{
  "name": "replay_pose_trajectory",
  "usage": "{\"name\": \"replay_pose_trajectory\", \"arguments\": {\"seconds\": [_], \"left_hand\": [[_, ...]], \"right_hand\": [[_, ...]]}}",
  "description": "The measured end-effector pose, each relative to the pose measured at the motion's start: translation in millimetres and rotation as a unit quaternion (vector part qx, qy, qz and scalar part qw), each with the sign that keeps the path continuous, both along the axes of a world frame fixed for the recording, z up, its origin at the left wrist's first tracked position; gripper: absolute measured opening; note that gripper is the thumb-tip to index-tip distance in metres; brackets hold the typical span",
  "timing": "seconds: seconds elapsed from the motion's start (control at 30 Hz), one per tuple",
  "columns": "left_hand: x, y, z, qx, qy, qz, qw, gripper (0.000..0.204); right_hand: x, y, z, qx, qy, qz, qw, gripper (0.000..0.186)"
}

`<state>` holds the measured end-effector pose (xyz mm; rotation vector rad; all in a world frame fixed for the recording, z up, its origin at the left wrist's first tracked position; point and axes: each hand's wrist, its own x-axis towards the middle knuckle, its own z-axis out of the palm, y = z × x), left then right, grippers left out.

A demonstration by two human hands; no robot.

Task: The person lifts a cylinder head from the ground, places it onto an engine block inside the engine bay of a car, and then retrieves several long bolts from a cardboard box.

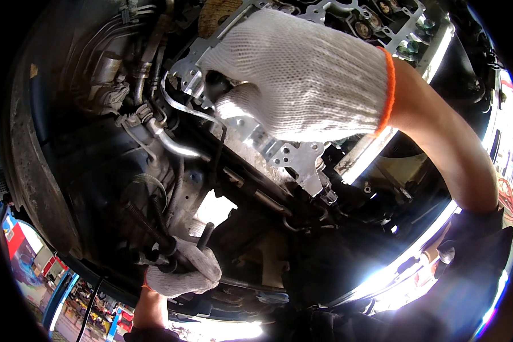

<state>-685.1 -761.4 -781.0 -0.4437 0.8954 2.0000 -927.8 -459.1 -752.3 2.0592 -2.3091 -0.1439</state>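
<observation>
My left hand, in a white knit glove with an orange cuff, is closed around several long dark bolts. Their round heads and threaded shanks stick out past the fingers, low on the left in the engine bay. My right hand, gloved the same way, is over the bare metal engine block. Its fingers and thumb are curled together, with a dark rounded end between them that looks like a bolt head. The rest of that piece is hidden by the glove.
A bent metal tube runs beside the block. Hoses and pipes fill the left side of the bay. A pale metal bar lies to the right under my wrist. The car's fender edge curves along the left.
</observation>
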Motion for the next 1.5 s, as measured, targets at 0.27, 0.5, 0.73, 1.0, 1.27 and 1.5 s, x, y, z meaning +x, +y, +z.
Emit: {"name": "replay_pose_trajectory", "arguments": {"seconds": [0.27,0.5,0.73,1.0,1.27,1.5], "left_hand": [[-5,9,14,-0.040,0.007,0.005,0.999,0.022],[-13,15,17,-0.042,0.034,-0.017,0.998,0.021],[-11,14,18,-0.019,0.040,0.000,0.999,0.024],[-15,19,16,0.008,0.042,0.004,0.999,0.028],[-11,19,10,0.015,0.085,0.015,0.996,0.030],[-10,9,5,0.046,0.049,-0.005,0.998,0.027]], "right_hand": [[-8,1,-28,-0.147,-0.048,-0.007,0.988,0.017],[-16,-28,-15,-0.035,-0.071,-0.034,0.996,0.021],[-19,-8,-11,-0.120,-0.311,-0.153,0.930,0.021],[-14,4,-19,-0.115,-0.127,-0.094,0.981,0.024],[-32,-13,31,0.147,-0.371,-0.176,0.900,0.011],[13,-17,-21,-0.129,-0.210,-0.126,0.961,0.020]]}}
